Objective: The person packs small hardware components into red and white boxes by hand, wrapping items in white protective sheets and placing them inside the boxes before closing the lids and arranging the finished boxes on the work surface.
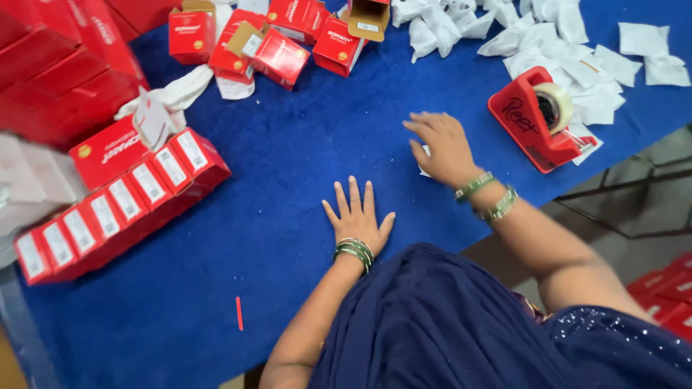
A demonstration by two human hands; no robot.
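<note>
Fingers of left hand [358, 216] splay flat on blue cloth [288, 166]; right hand [441, 148] presses one white packet [425, 153].

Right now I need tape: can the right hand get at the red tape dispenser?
Probably yes: the right hand rests on a white packet, and only bare blue tablecloth lies between it and the red tape dispenser.

**Hidden and cut off**

A white packet [424, 161] lies under the right hand [441, 148], only its corners showing, so its shape cannot be told. At nine o'clock, pale boxes [32, 184] are blurred and run off the edge. The red stack [61, 68] at ten o'clock is cropped by the frame. At four o'clock, red cartons [667, 288] below the tabletop [288, 166] are half cut off. The tape roll [553, 106] is partly sunk in its dispenser [530, 122].
</note>
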